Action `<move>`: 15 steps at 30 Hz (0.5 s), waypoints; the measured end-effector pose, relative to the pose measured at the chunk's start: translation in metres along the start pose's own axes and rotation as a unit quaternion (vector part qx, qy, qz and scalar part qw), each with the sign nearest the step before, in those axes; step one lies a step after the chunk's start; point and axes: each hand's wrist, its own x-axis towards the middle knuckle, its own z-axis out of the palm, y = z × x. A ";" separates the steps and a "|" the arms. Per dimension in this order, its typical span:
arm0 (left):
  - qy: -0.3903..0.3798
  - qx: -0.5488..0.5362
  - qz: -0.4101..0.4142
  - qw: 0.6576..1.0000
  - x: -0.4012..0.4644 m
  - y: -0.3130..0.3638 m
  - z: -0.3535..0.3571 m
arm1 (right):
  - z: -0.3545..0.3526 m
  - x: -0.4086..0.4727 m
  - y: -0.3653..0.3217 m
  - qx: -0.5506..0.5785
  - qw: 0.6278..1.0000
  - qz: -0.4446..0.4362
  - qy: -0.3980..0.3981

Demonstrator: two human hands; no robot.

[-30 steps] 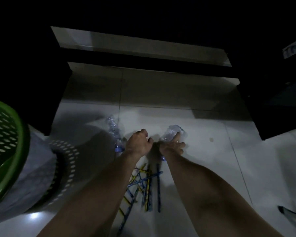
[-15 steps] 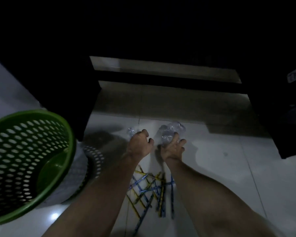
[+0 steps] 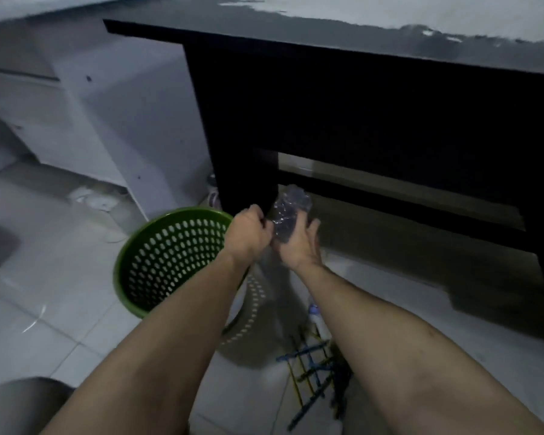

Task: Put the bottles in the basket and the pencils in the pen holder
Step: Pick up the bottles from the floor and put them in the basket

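Both hands had risen from the floor, the right hand (image 3: 299,243) closed around a crumpled clear bottle (image 3: 288,211), the left hand (image 3: 248,233) fisted, contents unclear, beside the green basket (image 3: 170,255) for dropping, pencils (image 3: 314,368) left scattered below.

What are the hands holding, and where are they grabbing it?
The right hand holds a crumpled clear plastic bottle around its lower part. The left hand is closed against the bottle's side; whether it grips the bottle cannot be told.
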 end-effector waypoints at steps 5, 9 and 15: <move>0.028 0.011 -0.065 0.997 0.004 -0.060 -0.048 | 0.037 -0.006 -0.052 -0.010 0.992 -0.107 -0.061; 0.038 0.045 -0.126 0.990 0.003 -0.110 -0.069 | 0.070 -0.011 -0.073 -0.039 0.984 -0.139 -0.107; 0.021 0.130 -0.188 0.973 -0.002 -0.179 -0.082 | 0.123 -0.009 -0.081 -0.122 0.969 -0.123 -0.174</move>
